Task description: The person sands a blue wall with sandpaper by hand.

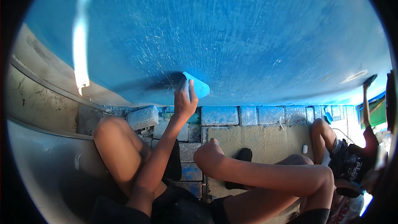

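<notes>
My left hand (185, 99) presses a light blue flat piece (198, 85), perhaps a folded sheet or thin pad, against the blue wall (248, 29). Its fingers lie over the piece's left side, and the kind of material cannot be made out. Pale scratches and streaks mark the paint around it. Lower down and to the right, my right hand (208, 156) is curled near my knees, away from the wall. The fingers bend out of sight, so anything inside them is hidden.
Paving bricks (219, 115) line the wall's foot; one loose brick (143, 117) tilts beside my left knee. A tan mat (265, 141) holds a small white object (305, 149). Grey metal (54, 157) curves at left. At right, another person's hand (367, 82) holds something dark against the wall.
</notes>
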A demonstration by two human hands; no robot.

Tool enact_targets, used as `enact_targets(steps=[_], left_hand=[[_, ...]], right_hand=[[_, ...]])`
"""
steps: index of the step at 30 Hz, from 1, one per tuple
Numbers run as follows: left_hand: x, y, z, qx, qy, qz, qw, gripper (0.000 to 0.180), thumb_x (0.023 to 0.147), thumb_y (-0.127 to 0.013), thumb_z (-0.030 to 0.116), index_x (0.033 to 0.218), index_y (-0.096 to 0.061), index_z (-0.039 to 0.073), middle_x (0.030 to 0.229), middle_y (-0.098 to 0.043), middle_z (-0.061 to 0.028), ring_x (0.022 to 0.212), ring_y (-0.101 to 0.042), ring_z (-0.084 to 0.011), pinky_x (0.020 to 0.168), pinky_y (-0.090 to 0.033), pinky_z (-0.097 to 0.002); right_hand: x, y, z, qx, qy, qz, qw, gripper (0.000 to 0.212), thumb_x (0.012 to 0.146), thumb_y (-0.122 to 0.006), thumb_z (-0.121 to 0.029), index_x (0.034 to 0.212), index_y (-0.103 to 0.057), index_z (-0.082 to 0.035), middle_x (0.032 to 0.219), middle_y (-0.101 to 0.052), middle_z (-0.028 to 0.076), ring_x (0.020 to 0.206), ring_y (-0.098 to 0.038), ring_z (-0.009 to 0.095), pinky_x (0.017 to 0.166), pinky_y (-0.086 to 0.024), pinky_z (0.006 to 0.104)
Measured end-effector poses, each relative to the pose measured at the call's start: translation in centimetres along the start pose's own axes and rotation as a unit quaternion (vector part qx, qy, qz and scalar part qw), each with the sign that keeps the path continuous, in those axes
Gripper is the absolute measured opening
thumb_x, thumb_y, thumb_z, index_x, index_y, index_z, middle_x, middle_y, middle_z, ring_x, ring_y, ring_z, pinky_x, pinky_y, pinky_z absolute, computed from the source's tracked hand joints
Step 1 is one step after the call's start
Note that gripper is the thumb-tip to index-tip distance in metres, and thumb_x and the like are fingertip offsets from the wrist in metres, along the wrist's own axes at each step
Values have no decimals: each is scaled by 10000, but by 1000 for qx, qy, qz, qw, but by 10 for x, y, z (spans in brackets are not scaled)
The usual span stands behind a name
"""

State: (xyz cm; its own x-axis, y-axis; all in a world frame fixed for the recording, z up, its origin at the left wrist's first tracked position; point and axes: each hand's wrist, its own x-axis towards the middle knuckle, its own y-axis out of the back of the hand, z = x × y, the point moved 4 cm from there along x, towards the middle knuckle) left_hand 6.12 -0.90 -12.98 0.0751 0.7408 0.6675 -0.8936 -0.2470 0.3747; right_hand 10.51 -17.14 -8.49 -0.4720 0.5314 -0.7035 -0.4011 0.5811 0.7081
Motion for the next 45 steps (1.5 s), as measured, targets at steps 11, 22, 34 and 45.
enact_targets(steps=[11, 22, 34, 45], left_hand=[[0, 5, 29, -62, -26, -44, 997, 174, 916, -457, 68, 784, -513, -32, 694, -540, -216, 620, -533, -415, 540, -390, -448], [-2, -1, 59, -40, -88, -148, 984, 142, 877, -508, 73, 921, -599, -27, 802, -621, -186, 703, -588, -366, 643, -466, -420], [-9, -3, 73, -45, -104, -173, 978, 160, 830, -556, 89, 949, -611, -2, 770, -632, -156, 680, -587, -346, 630, -464, -418], [-12, -5, 63, -35, -77, -185, 979, 122, 850, -544, 119, 796, -581, 16, 672, -583, -178, 597, -557, -363, 555, -419, -447]], right_hand=[[-35, 59, 105, 17, -165, 162, 973, 318, 822, -628, -348, 931, -637, -50, 836, -661, 102, 815, -659, 272, 702, -472, 391], [-45, 66, 122, -39, -221, 310, 924, 425, 734, -728, -219, 1109, -544, -142, 813, -624, 65, 794, -647, 245, 661, -454, 368], [-52, 56, 117, -21, -280, 243, 929, 339, 757, -712, -247, 1050, -594, -123, 844, -630, 60, 846, -640, 229, 705, -453, 357], [-50, 52, 101, -23, -296, 109, 949, 195, 739, -662, -207, 916, -697, -131, 886, -677, 40, 842, -650, 215, 715, -443, 413]])
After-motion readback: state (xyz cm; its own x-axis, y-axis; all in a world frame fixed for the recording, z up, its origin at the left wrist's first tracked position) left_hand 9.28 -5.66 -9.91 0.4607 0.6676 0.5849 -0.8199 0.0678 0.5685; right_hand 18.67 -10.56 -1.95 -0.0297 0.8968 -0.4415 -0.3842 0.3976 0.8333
